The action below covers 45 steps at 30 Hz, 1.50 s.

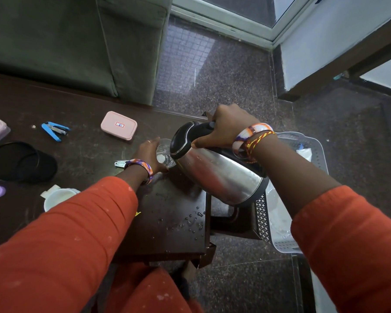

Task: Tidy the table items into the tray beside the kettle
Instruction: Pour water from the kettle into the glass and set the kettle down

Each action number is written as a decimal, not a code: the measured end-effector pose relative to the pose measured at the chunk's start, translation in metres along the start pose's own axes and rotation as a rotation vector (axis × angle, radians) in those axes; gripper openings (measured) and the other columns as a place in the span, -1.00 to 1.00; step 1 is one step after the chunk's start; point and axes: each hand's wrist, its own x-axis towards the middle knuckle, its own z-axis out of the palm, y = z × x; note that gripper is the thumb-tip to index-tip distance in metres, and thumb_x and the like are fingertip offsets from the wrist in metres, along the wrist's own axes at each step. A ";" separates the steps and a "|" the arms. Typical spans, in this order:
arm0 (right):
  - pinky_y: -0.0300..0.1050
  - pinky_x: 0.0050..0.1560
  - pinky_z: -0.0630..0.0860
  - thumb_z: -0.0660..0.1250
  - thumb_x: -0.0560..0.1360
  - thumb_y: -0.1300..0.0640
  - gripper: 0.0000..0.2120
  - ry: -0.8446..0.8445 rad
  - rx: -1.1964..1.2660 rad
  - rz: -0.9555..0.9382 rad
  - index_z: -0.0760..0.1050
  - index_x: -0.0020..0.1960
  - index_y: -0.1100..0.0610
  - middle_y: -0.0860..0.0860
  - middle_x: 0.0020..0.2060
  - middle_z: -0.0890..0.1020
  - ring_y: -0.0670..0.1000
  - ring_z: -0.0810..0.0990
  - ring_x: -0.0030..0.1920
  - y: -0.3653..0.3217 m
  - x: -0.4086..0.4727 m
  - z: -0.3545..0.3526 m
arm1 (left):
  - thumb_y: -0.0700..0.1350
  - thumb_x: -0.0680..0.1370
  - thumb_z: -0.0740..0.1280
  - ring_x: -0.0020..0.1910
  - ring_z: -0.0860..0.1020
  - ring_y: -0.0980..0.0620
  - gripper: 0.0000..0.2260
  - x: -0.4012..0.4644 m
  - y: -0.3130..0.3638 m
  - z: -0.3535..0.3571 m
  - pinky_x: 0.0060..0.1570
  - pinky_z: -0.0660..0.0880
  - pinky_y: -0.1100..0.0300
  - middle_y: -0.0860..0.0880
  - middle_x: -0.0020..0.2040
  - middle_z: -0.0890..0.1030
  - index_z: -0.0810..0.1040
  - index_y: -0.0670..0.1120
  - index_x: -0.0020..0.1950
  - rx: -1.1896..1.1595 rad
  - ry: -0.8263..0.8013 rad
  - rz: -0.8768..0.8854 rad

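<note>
The kettle [219,168], steel with a black lid and handle, is held tilted above the right edge of the dark table [81,123], its spout end leaning down toward a clear glass [165,152] that stands on the tabletop just to its left. The right hand [226,127] is closed around the kettle's handle from above. The left hand [151,154] is curled round the glass's left side, steadying it.

The step in hand looks like pouring from kettle to glass. To do it well, the person should keep the spout directly over the glass's mouth, tilt gently, and hold the glass firm; water drops [192,220] already lie on the near right corner of the table, so a spill is a real risk.

The grey perforated tray [284,242] sits to the right, off the table's edge and partly hidden behind the right arm. Farther left, waiting to be tidied, lie a pink lidded box [119,125], a blue stapler [54,131], a black round lid [20,161] and a white cup [59,197].
</note>
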 end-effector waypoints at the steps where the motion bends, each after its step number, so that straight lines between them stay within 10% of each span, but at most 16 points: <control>1: -0.24 -0.47 0.25 0.45 0.19 -0.29 -0.47 -0.002 0.002 0.000 0.24 -0.46 0.06 -0.02 -0.48 0.35 0.10 0.45 -0.32 0.000 0.001 0.000 | -0.06 0.24 0.58 0.42 0.31 -0.18 -0.08 0.000 0.000 0.000 0.39 0.25 0.08 -0.24 0.43 0.35 0.18 -0.18 0.48 0.003 -0.005 -0.002; 45: -0.22 -0.47 0.24 0.46 0.19 -0.28 -0.45 -0.022 -0.061 -0.005 0.22 -0.46 0.08 -0.01 -0.47 0.35 0.02 0.36 -0.43 -0.008 0.015 -0.001 | -0.06 0.22 0.58 0.38 0.36 -0.17 -0.09 -0.003 0.003 -0.004 0.34 0.31 0.07 -0.23 0.38 0.40 0.21 -0.13 0.47 -0.022 -0.011 -0.025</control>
